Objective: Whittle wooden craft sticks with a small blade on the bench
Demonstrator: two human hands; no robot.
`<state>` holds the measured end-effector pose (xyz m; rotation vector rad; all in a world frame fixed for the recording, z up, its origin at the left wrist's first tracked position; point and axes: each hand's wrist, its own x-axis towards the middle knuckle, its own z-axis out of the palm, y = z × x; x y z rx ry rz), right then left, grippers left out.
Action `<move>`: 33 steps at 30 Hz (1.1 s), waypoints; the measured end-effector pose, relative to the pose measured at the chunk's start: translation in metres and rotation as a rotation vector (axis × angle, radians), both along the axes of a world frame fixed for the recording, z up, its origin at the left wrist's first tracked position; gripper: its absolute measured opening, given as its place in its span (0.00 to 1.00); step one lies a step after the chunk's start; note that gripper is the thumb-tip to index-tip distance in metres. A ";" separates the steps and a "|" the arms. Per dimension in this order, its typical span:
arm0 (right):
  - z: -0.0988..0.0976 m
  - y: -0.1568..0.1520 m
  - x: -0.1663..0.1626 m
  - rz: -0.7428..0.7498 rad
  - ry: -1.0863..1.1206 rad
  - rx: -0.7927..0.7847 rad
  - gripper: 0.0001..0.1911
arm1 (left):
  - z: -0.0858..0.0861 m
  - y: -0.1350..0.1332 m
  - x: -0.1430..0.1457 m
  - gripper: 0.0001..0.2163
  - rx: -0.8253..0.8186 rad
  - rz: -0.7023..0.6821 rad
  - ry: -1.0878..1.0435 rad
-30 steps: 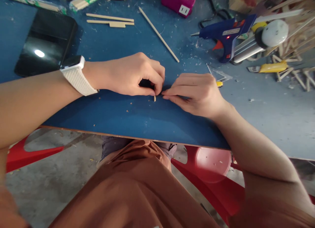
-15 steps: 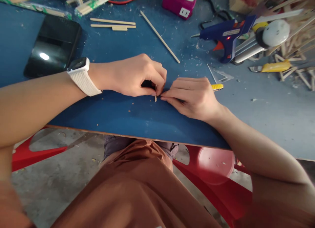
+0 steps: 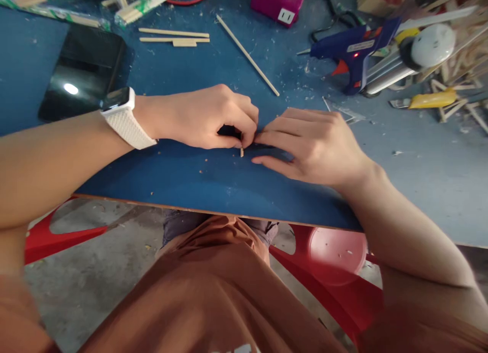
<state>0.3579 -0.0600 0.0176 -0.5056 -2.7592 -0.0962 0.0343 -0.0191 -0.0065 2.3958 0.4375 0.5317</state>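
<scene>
My left hand (image 3: 221,116) pinches a short piece of wooden stick (image 3: 241,152) between thumb and fingertips. The piece's lower end shows just below the fingers, at the blue tabletop; the rest is hidden. My right hand (image 3: 312,144) is close by on the right, its thumb apart from the outstretched fingers. Its fingertips are near the left hand's, and I cannot see under its palm. Beyond the hands lies a single thin wooden stick (image 3: 247,55). Further left are two parallel sticks (image 3: 173,32), with a short piece (image 3: 184,42) against the nearer one.
A black phone-like device (image 3: 84,70) lies at left, below bundled sticks (image 3: 148,4) in plastic. At right are a blue glue gun (image 3: 356,48), a yellow-handled cutter (image 3: 432,98), a clear set square (image 3: 345,114) and wooden scraps. A purple power socket (image 3: 278,7) stands behind.
My right hand has opened its thumb away from its fingers and shifted slightly right. The yellow object behind it is now out of sight. My left hand keeps its pinch.
</scene>
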 end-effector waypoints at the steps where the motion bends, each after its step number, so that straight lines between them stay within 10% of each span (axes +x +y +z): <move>1: 0.005 0.003 0.006 0.003 -0.036 -0.002 0.20 | -0.001 0.000 -0.001 0.18 -0.006 0.003 0.001; 33: -0.020 0.014 0.017 0.001 0.000 -0.100 0.16 | 0.013 -0.004 0.010 0.18 0.022 -0.006 0.079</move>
